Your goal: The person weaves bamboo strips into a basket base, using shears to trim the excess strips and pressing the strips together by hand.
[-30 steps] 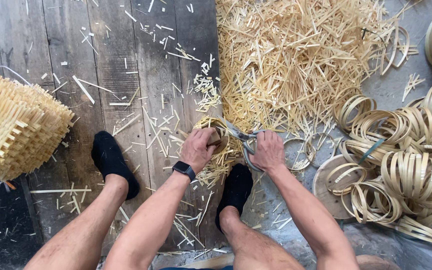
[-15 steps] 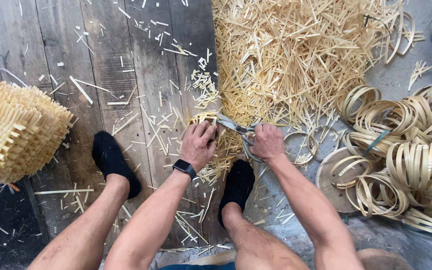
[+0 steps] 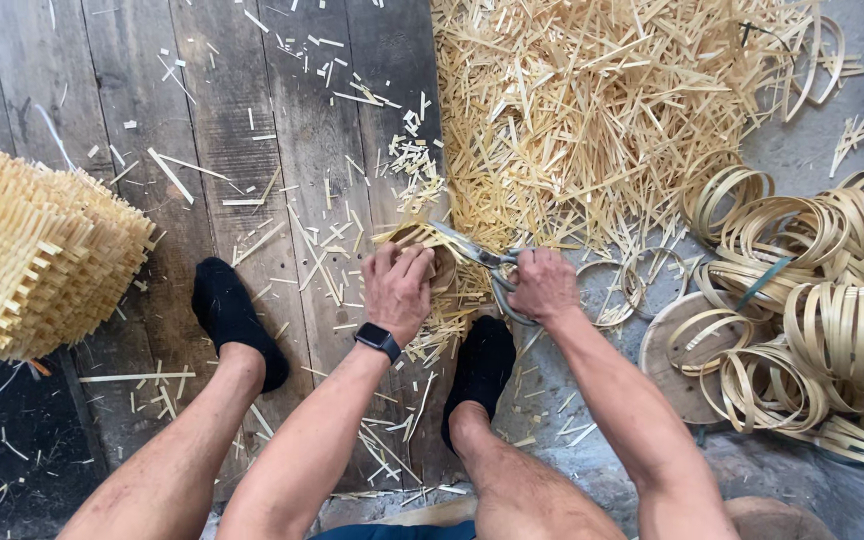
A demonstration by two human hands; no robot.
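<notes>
Left hand: the left hand (image 3: 397,288) is clenched around a small woven bamboo piece (image 3: 422,250), fingers curled over its top edge; a dark watch (image 3: 378,341) sits on the wrist.
Right hand: the right hand (image 3: 544,285) grips the handles of a pair of metal scissors (image 3: 482,262), fingers closed through the loops.
Scissors: the blades point toward 10 o'clock from the right hand, and their tips meet the woven bamboo piece at its upper rim. Whether the blades are parted cannot be told.
Woven bamboo piece: held just above the floor, between the two hands, at the near edge of the offcut pile.
Offcut pile: a large heap of pale bamboo slivers (image 3: 592,110) lies at 12 to 1 o'clock of the hands, touching the work area.
Hoops: coiled bamboo strip hoops (image 3: 832,310) are stacked at 3 o'clock, well apart from the hands.
Disc: a round wooden disc (image 3: 677,350) lies under the nearest hoops, at 4 o'clock of the right hand.
Basket: a woven basket (image 3: 32,260) lies at 9 o'clock, well apart.
Feet: two feet in black socks (image 3: 232,315) rest on the plank floor (image 3: 252,120), one on either side of the left forearm.
</notes>
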